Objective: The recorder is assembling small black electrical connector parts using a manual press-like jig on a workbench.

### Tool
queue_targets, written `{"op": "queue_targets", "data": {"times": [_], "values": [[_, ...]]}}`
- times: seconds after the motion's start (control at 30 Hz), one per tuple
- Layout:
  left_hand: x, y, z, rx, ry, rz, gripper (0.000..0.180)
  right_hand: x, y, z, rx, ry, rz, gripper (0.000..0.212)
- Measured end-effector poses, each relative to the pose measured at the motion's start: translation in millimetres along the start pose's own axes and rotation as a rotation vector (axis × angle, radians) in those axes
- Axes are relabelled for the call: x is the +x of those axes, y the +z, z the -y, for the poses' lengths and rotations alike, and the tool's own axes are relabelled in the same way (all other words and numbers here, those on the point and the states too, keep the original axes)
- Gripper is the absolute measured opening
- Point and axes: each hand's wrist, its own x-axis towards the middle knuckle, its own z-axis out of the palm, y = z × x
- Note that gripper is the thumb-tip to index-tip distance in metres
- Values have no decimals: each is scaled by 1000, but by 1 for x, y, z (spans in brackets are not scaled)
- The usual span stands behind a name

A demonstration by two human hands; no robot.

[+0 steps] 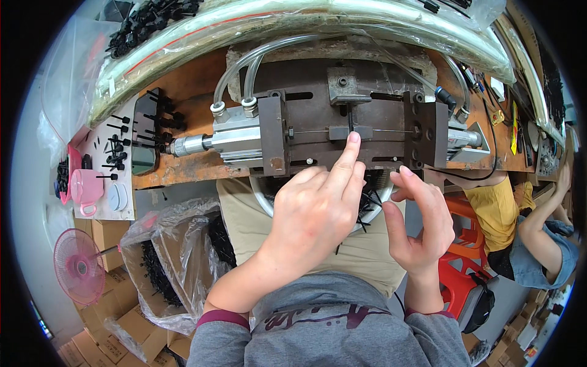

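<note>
Left fingers (343,165): index straight, hold unclear; right fingers (425,194) half-open, empty. Block (335,133) at left fingertip may pinch if cylinder (237,142) fires.

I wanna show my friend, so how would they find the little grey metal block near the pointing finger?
Look for the big dark-brown metal fixture on the wooden bench. In its middle, by the pointing finger of the left hand, sits the little grey block. Unlike the bigger bolted bracket behind it, it has a thin metal rod on each side.
</note>
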Motion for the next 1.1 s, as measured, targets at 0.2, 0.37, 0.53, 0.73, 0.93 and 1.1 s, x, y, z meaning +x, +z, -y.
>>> {"op": "queue_targets", "data": {"times": [0.2,0.37,0.53,0.73,0.93,1.1], "values": [[-1,-3,0,41,8,25,24,2,-4,4,68,51,8,47],[-1,-2,1,3,8,1,22,13,-12,13,288,166,31,38],[-3,-2,3,-48,25,-18,21,53,-14,6,310,169,-101,20],[-18,-22,2,-318,-55,99,21,135,-18,-35,-31,58,-187,21],[-47,-10,4,-548,-58,221,22,201,5,-34,-374,11,-134,60],[-51,-12,2,-584,-103,284,37,242,28,-41,-390,251,277,88]]}}
